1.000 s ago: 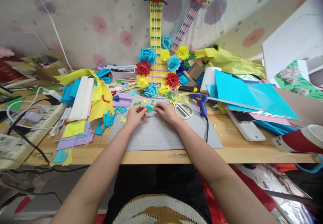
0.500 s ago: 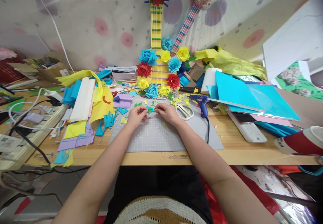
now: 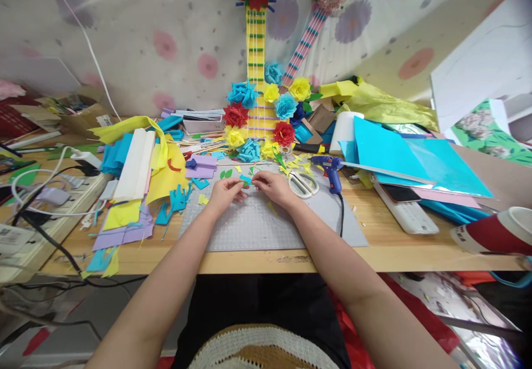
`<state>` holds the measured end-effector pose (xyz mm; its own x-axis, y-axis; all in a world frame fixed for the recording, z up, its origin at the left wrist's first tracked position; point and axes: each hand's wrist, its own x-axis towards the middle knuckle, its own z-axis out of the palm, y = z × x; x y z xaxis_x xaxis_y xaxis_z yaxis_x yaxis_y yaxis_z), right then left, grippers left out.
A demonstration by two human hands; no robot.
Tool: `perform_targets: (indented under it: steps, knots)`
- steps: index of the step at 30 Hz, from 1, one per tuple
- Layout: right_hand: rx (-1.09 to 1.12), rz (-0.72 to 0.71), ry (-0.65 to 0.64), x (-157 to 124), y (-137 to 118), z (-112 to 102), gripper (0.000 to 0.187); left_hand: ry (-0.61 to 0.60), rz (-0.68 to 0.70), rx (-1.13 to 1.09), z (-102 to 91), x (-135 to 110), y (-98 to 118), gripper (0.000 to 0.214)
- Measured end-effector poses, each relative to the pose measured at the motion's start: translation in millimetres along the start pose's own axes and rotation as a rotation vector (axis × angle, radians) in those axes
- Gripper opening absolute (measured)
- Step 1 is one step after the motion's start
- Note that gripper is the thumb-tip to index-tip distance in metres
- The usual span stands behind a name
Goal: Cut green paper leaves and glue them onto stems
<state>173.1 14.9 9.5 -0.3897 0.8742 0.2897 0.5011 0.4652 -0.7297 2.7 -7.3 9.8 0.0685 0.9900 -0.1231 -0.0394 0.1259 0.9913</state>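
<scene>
My left hand (image 3: 224, 194) and my right hand (image 3: 272, 186) meet over the grey cutting mat (image 3: 257, 230), fingertips pinched close together. Between them is a small green paper piece (image 3: 245, 184), mostly covered by the fingers, with a bit of blue paper (image 3: 245, 178) showing just behind it. Whether the blue bit is joined to the green one I cannot tell. Green paper leaves (image 3: 225, 174) lie on the mat beyond my left hand. White-handled scissors (image 3: 303, 184) rest just right of my right hand, and a blue glue gun (image 3: 330, 169) stands farther right.
A yellow paper guitar (image 3: 256, 53) with paper flowers leans at the back. Crepe paper rolls (image 3: 135, 164) and scraps crowd the left, beside a power strip (image 3: 78, 208). Blue sheets (image 3: 390, 147), a phone (image 3: 399, 193) and a paper cup (image 3: 496, 230) stand right.
My hands stay nearly in place, with the fingertips shifting slightly and less of the green piece showing. The whole view has moved a little.
</scene>
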Motion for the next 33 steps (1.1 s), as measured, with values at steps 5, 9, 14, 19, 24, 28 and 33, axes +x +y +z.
perform_targets:
  steps: [5, 9, 14, 19, 24, 28, 33]
  knots:
    - [-0.024, 0.002, -0.001, -0.3, -3.6, -0.5, 0.009, -0.010, -0.018, -0.009, 0.2, -2.0, 2.4, 0.034]
    - [-0.041, 0.001, -0.004, 0.0, -4.1, -0.6, 0.009, -0.022, -0.011, -0.009, -0.7, -2.8, 3.7, 0.032]
    - [-0.048, -0.007, -0.019, 0.2, -4.3, -0.7, 0.009, -0.028, -0.011, -0.013, -1.9, -2.4, 3.6, 0.032]
    - [-0.028, -0.008, -0.016, -0.4, -4.9, -0.8, 0.009, 0.000, -0.022, -0.006, -1.1, -2.9, 4.1, 0.031]
    - [0.002, 0.029, 0.007, -1.6, -3.2, -0.7, 0.011, 0.307, 0.127, -0.058, -9.3, 0.8, 7.7, 0.021]
    - [-0.029, 0.035, 0.043, -2.0, -1.3, -0.3, 0.010, 0.567, 0.243, -0.100, -21.3, 6.7, 6.4, 0.010]
    - [-0.114, 0.095, 0.110, -2.3, -2.4, 5.6, 0.011, 0.494, 0.273, -0.038, -22.3, 8.5, 1.1, 0.010]
